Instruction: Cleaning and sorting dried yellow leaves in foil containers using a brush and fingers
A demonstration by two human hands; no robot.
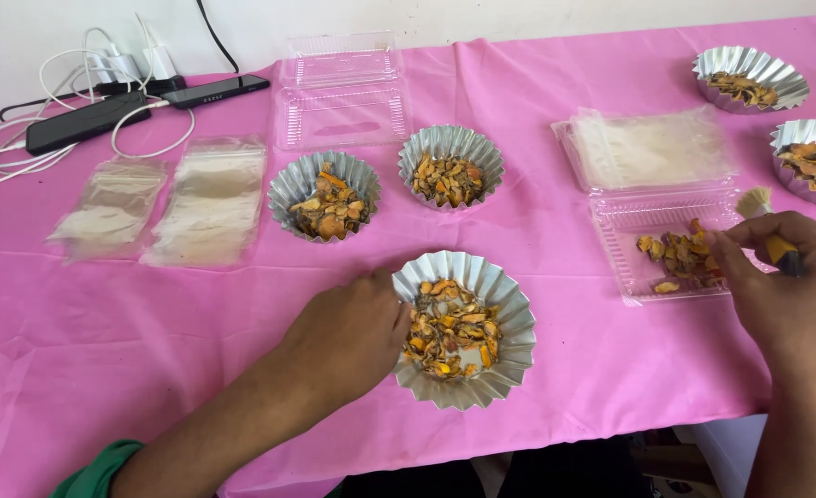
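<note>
Left hand (353,337): fingers curled against the rim of the fluted silver foil cup (464,328) of dried orange-brown pieces, at the near table edge.
Right hand (786,281): closed around a small yellow-handled bristle brush (766,224), fingertips over the clear plastic clamshell tray (666,254) holding similar pieces.
Surface: pink tablecloth (104,323).

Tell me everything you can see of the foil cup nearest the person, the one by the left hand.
The foil cup is a shiny, silver, fluted dish that looks like thin pleated metal foil. It sits upright on the pink tablecloth near the front edge, undamaged as far as shows. Orange, yellow and brown dried pieces cover much of its flat bottom. The left hand touches its left rim, fingers reaching inside. Nothing else touches it.
</note>
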